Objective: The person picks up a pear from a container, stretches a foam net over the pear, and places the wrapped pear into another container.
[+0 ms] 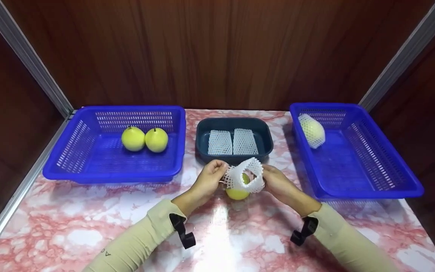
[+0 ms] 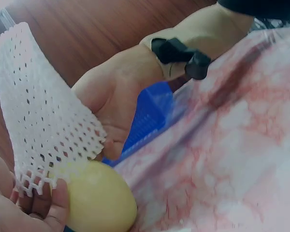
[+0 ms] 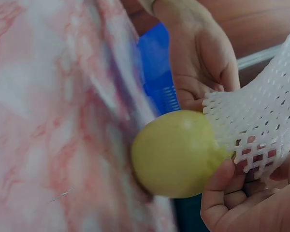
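The left hand [image 1: 210, 176] and right hand [image 1: 279, 182] pinch a foam net [image 2: 43, 111] over a yellow pear's [image 3: 169, 157] top; from here it probably rests on the counter [image 1: 81, 241]. Sleeving seems barely begun, needing an even downward stretch.

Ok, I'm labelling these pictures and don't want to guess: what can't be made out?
Head view: the right hand's fingertips, largely hidden by the white net.
Head view: the small mark on the left sleeve, too small to read fully.
Left wrist view: part of the fruit, cut off by the bottom edge.
Right wrist view: the fruit's tip, covered by the net.
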Tool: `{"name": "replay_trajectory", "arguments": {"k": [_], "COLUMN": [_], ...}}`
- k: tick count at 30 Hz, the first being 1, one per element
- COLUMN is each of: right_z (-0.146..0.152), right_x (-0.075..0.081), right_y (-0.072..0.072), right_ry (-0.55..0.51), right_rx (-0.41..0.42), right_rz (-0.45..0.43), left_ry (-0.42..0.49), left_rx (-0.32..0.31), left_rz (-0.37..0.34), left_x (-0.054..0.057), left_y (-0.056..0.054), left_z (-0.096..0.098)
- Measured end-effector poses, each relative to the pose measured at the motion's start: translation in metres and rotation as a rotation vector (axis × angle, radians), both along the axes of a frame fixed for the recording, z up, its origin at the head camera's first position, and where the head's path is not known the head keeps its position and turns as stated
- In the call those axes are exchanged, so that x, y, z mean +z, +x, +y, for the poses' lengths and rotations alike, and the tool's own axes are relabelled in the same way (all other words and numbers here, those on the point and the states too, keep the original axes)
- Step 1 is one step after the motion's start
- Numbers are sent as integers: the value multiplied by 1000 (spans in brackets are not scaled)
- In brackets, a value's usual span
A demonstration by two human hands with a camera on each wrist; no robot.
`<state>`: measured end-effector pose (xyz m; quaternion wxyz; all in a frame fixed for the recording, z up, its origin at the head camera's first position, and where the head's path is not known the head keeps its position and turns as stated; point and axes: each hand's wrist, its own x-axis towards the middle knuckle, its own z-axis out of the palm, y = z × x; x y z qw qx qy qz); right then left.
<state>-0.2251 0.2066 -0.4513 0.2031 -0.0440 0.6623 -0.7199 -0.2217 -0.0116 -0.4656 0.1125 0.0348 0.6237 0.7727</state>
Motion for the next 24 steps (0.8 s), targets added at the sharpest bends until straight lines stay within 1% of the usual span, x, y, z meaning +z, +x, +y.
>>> {"name": "replay_trajectory", "arguments": {"k": [5,8,11,12,13,14,18,20,24], "right_z": [0,0,0,0,0,0,0,0,-2], "right_x": [-6,-7,-9,-10,-11,-13,-19,-21,-24], "right_y": [-2,-2,0,1,1,1,2,1,1], "right_ry": [8,19,23,29,38,49,132,183,261], "right_rx": [34,20,10,8,6,9,17,18,4], "right_rz": [-3,-8,4,13,26,47,128,167,217], "left_ry": [-48,-69,-102,-117,-142,-182,-395,-495,-595], "left_rx": [-19,-39,-52,-53,-52,-49,-17,-3,-8], "left_rz": [7,20,48,70,101,151,372,466,541], "left_x": [-7,-8,-10,-11,-13,-15,-21,-22,-21], "left_y": [-2,-2,-1,-1,-1,-2,-3,-3,-1], "left_z": [-3,-5,-7,-7,-7,-7,-8,-9,-10]}}
